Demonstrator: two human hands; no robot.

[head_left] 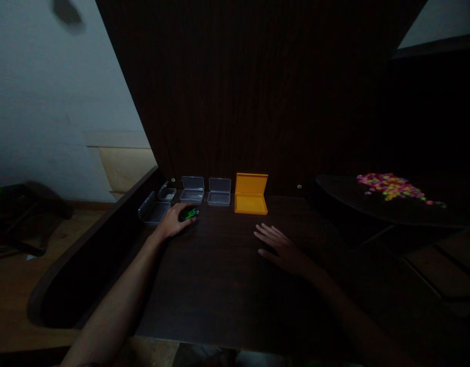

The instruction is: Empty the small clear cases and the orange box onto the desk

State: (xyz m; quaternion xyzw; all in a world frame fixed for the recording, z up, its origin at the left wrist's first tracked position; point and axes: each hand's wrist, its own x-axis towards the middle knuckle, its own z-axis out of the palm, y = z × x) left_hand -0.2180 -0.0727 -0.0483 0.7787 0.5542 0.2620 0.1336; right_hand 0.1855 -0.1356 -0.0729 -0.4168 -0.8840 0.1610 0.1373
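My left hand [174, 220] rests on the dark wooden desk, its thumb and fingers apart and curved around a small heap of green, black and bluish pieces [189, 213]. The pieces are too small and dim to name. Just behind this hand stand two open clear plastic boxes [191, 195] [219, 198]. My right hand [275, 244] lies with fingers spread over the desk, holding nothing. Nearest to it is an open yellow box [251, 204], its lid tilted up against the back panel.
At the left side are a larger open clear case [155, 213] and a small clear box [167, 194]. A raised side board [101, 255] edges the desk. On a dark surface at right lies a pile of colourful small pieces [391, 186].
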